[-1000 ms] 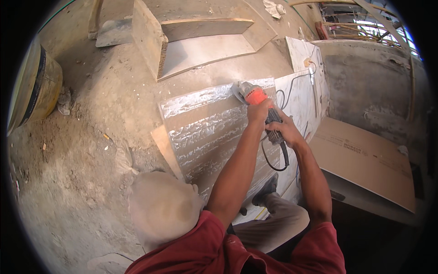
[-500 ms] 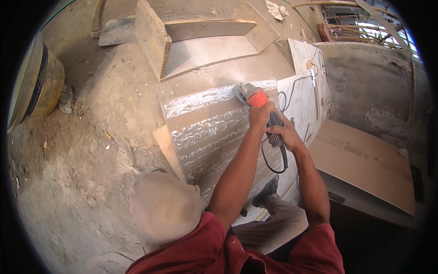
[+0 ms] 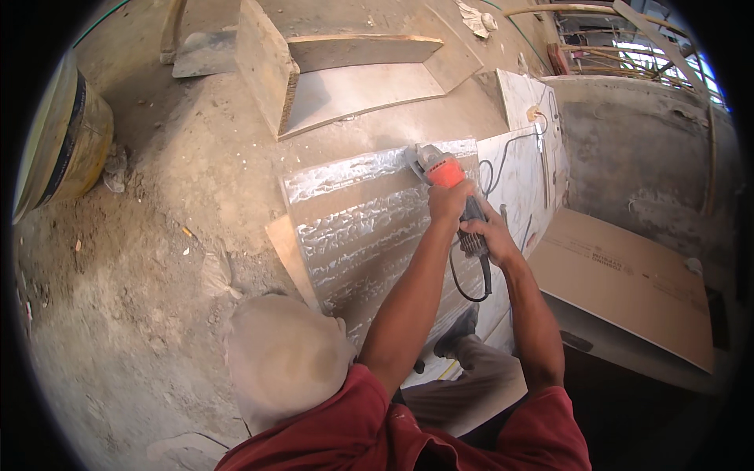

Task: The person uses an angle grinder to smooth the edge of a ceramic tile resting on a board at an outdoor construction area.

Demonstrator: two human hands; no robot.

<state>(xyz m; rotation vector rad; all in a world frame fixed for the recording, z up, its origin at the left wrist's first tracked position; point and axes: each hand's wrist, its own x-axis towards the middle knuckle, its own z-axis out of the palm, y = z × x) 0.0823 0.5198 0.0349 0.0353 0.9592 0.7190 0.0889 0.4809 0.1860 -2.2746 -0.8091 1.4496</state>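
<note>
My left hand (image 3: 448, 200) is closed on the front of a red and black angle grinder (image 3: 445, 170), near its guard. My right hand (image 3: 491, 231) grips the dark rear body, with a black cord hanging below it. The grinder's disc is at the upper edge of a brown board (image 3: 369, 259) with silvery, crinkled stripes, lying over pale marble-look sheets (image 3: 510, 157). A narrow light wooden piece (image 3: 287, 255) shows under the board's left side. A dark shoe (image 3: 459, 330) is beside the board's lower right. A pale, dusty rounded shape (image 3: 287, 353), possibly a covered head, is beside my left arm.
Rough panels (image 3: 263, 71) form an open frame beyond the board on the dusty floor. A dirty yellow bucket (image 3: 78, 149) stands left. Right are a low cement wall (image 3: 636, 149) and a large brown board (image 3: 613, 275). Cables and bamboo poles (image 3: 609, 51) lie farther back.
The background sits slightly lower and to the right in the picture. My hands and the grinder stay at the board's upper edge, with very little visible movement.
</note>
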